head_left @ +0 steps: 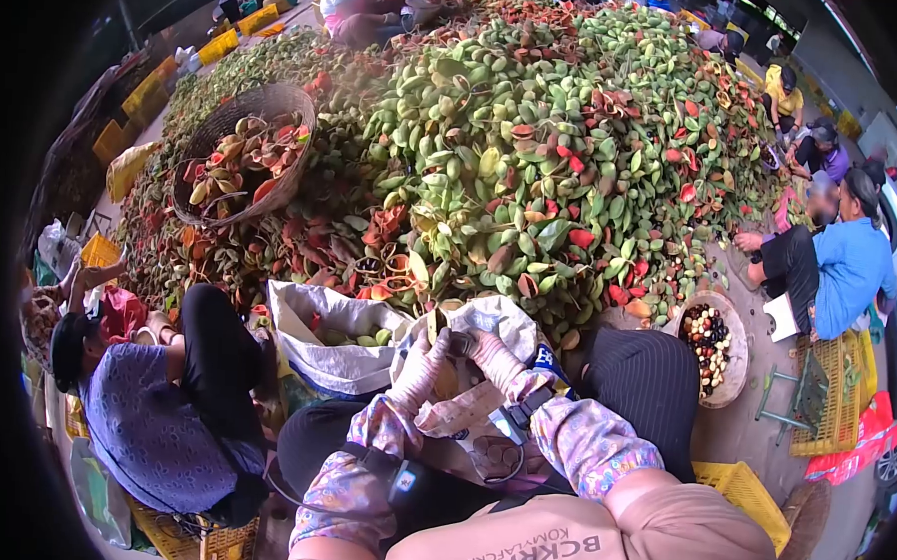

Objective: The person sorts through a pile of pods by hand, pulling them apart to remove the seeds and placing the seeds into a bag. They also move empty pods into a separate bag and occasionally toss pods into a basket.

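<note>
My left hand (422, 367) and my right hand (487, 354), both in pale knitted gloves, meet over a small green pod (439, 325) that they grip between them. They hover just above an open white sack (345, 361) holding several green pods. Floral sleeves cover my forearms. A huge heap of green and red pods (534, 154) rises right in front.
A woven basket (215, 135) of split pods leans on the heap at left. A round tray (737, 368) of dark and pale seeds lies at right. A person in a purple top (152, 422) sits left; a person in blue (849, 272) sits right. Yellow crates (844, 402) stand around.
</note>
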Available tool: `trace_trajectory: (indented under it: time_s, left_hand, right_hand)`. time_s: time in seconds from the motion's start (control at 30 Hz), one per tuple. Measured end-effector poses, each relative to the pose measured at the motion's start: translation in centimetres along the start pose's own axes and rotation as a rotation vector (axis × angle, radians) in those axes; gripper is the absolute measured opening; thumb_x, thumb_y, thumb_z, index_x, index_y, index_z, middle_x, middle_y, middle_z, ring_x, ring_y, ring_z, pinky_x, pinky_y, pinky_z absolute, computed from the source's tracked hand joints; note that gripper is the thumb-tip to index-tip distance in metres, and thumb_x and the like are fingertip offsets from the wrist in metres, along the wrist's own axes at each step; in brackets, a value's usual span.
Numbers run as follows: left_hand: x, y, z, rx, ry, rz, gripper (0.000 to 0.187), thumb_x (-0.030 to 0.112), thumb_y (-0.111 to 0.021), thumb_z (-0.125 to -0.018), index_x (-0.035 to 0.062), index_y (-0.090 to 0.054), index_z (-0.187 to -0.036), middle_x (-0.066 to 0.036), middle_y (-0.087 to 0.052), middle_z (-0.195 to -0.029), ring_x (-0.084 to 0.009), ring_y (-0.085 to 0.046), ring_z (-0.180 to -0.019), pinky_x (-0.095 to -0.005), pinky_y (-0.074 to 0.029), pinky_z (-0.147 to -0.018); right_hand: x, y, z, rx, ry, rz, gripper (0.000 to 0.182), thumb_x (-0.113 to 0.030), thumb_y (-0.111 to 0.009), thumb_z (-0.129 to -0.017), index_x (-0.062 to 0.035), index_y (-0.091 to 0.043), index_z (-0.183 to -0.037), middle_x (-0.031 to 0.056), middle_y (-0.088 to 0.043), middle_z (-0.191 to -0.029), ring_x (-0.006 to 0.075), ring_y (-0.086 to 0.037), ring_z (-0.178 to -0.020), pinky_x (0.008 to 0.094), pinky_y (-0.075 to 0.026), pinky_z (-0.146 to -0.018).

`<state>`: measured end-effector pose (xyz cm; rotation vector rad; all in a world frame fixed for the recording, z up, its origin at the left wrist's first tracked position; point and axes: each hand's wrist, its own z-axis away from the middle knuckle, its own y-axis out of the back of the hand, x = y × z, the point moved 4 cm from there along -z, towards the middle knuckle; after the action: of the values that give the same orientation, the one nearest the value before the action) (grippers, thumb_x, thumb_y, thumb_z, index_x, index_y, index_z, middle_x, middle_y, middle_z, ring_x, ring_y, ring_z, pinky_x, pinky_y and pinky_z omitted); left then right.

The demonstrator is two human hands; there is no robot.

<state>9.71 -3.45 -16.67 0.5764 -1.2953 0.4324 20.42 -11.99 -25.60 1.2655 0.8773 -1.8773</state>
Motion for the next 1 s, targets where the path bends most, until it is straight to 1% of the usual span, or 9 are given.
trace_trajectory:
  time_s: [0.17,0.27,0.3,0.47,0.53,0.6,0.67,0.73,1.0]
  left_hand:
    - [-1.3,0.2,-0.4,0.074,-0.055,-0.292,0.066,0.046,-0.049,-0.091,-0.0063,-0.039,-0.129,-0.027,-0.058,-0.111,-0.0372,-0.054,-0.108,-0.0364,-0.04,-0.093]
    - [-0.6,0.4,-0.2,0.086,-0.056,-0.457,0.066,0.047,-0.046,-0.091,-0.0049,-0.038,-0.13,-0.029,-0.059,-0.107,-0.0405,-0.056,-0.103,-0.0399,-0.042,-0.09]
    - [-0.3,0.3,-0.1,0.042,-0.035,-0.496,0.061,0.046,-0.047,-0.09,0.0,-0.04,-0.13,-0.026,-0.056,-0.114,-0.0387,-0.052,-0.109,-0.0402,-0.039,-0.094]
    - [0.7,-0.2,0.3,-0.117,0.11,-0.566,0.057,0.046,-0.049,-0.089,0.0046,-0.043,-0.128,-0.024,-0.055,-0.118,-0.0373,-0.051,-0.113,-0.0402,-0.039,-0.096]
    - [0.0,0.2,-0.2,-0.065,0.13,-0.55,0.058,0.046,-0.048,-0.09,0.0037,-0.043,-0.129,-0.024,-0.055,-0.118,-0.0384,-0.052,-0.112,-0.04,-0.04,-0.095]
    - [-2.1,0.7,-1.2,-0.022,0.008,-0.637,0.054,0.046,-0.047,-0.091,0.0053,-0.044,-0.125,-0.023,-0.063,-0.099,-0.0376,-0.06,-0.096,-0.0396,-0.045,-0.085]
    - [-2.2,0.4,-1.0,-0.021,-0.028,-0.508,0.054,0.046,-0.047,-0.091,0.0055,-0.045,-0.126,-0.024,-0.063,-0.099,-0.0379,-0.06,-0.096,-0.0395,-0.045,-0.085]
    - [-2.2,-0.1,-0.8,-0.079,-0.051,-0.314,0.053,0.044,-0.048,-0.091,0.0058,-0.044,-0.127,-0.024,-0.062,-0.101,-0.0373,-0.06,-0.098,-0.0394,-0.045,-0.084]
    - [-4.8,1.0,-2.2,0.066,-0.054,-0.428,0.054,0.043,-0.046,-0.092,0.0054,-0.043,-0.13,-0.025,-0.059,-0.109,-0.0379,-0.056,-0.105,-0.0387,-0.043,-0.089]
  right_hand:
    - [1.1,0.0,-1.6,-0.148,-0.126,0.24,0.042,-0.037,-0.07,-0.079,-0.0072,-0.061,-0.108,0.0026,-0.064,-0.08,0.0118,-0.054,-0.065,0.0283,-0.046,-0.064]
    - [2.3,0.3,-3.0,0.059,-0.111,0.836,0.047,-0.043,-0.065,-0.077,-0.0146,-0.059,-0.113,0.0137,-0.067,-0.095,0.0306,-0.063,-0.092,0.0379,-0.047,-0.083]
    - [-2.4,-0.5,-0.3,0.162,-0.235,0.911,0.048,-0.045,-0.063,-0.076,-0.0192,-0.059,-0.116,0.0166,-0.064,-0.103,0.0359,-0.059,-0.1,0.0416,-0.045,-0.089]
    - [0.1,0.8,-1.3,-0.058,-0.237,1.033,0.045,-0.038,-0.063,-0.077,-0.018,-0.058,-0.117,0.0182,-0.062,-0.106,0.0352,-0.06,-0.099,0.041,-0.046,-0.089]
    - [-0.5,1.5,-0.1,0.182,-0.191,0.831,0.037,-0.033,-0.061,-0.081,-0.0171,-0.06,-0.115,0.0179,-0.063,-0.102,0.0339,-0.062,-0.094,0.04,-0.049,-0.084]
    - [0.1,1.6,-0.4,0.166,-0.126,0.594,0.032,-0.026,-0.06,-0.083,-0.015,-0.061,-0.113,0.0172,-0.066,-0.097,0.0316,-0.064,-0.086,0.0374,-0.05,-0.079]
    - [0.2,0.5,-1.3,-0.102,-0.099,0.251,0.03,-0.023,-0.061,-0.083,-0.012,-0.061,-0.111,0.0139,-0.067,-0.086,0.0272,-0.064,-0.078,0.0356,-0.05,-0.075]
    - [0.7,0.6,-0.7,-0.073,-0.171,0.261,0.029,-0.021,-0.063,-0.083,-0.008,-0.061,-0.109,0.0094,-0.065,-0.085,0.0229,-0.063,-0.079,0.0338,-0.049,-0.073]
    - [-0.8,0.9,-0.3,-0.178,-0.087,0.533,0.028,-0.021,-0.062,-0.084,-0.0052,-0.061,-0.108,0.007,-0.064,-0.086,0.0203,-0.061,-0.082,0.0328,-0.048,-0.074]
